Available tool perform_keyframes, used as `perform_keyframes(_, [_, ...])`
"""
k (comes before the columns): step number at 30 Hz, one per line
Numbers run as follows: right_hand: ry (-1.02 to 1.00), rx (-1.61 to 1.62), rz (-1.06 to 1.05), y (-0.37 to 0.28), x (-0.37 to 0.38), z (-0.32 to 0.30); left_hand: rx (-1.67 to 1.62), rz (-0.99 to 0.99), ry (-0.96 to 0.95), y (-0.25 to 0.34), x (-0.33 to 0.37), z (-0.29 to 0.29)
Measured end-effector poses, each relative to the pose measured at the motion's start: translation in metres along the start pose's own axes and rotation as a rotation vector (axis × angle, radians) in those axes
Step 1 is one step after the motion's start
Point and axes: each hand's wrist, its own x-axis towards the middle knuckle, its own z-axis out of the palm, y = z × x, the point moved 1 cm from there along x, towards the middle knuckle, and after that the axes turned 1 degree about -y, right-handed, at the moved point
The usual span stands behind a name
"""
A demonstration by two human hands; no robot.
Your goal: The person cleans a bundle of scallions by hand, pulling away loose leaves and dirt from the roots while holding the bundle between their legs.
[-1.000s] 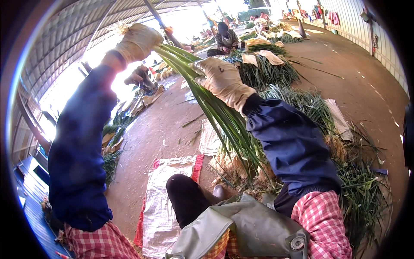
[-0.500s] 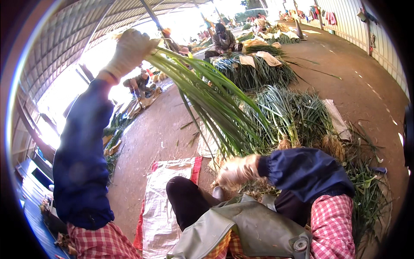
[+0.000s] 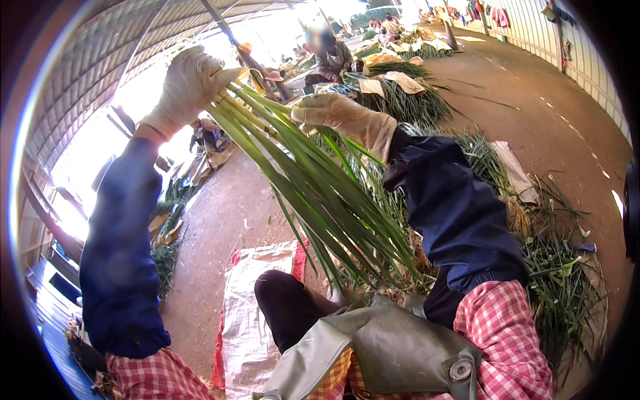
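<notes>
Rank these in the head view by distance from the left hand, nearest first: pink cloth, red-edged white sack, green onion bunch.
1. Green onion bunch: gripped in the left hand.
2. Red-edged white sack: lower, spread on the floor.
3. Pink cloth: hanging far back, upper right.

an open-sided produce shed (image 3: 530, 30) around us, ribbed roof (image 3: 100, 70) overhead at left, pale corrugated wall (image 3: 592, 80) at far right, earth-brown floor (image 3: 527, 123), heaps of leafy green stalks (image 3: 427, 105) on it, a co-worker (image 3: 333, 62) seated farther off
</notes>
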Motion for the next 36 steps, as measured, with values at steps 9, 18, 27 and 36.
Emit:
perform_keyframes(9, [0.006, 0.372, 0.268, -0.016, -0.021, 0.011, -0.074, -0.032, -0.094, 0.012, -0.008, -0.01])
perform_keyframes(18, [-0.132, 0.072, 0.23, -0.05, -0.039, 0.005, -0.011, -0.025, -0.208, 0.047, 0.0, 0.004])
perform_keyframes(27, [-0.109, -0.304, 0.391, -0.082, -0.075, -0.038, -0.154, -0.131, -0.107, 0.036, -0.003, 0.021])
perform_keyframes(36, [0.045, -0.675, 1.504, -0.132, -0.322, -0.131, -0.079, -0.215, -0.332, -0.012, -0.058, 0.051])
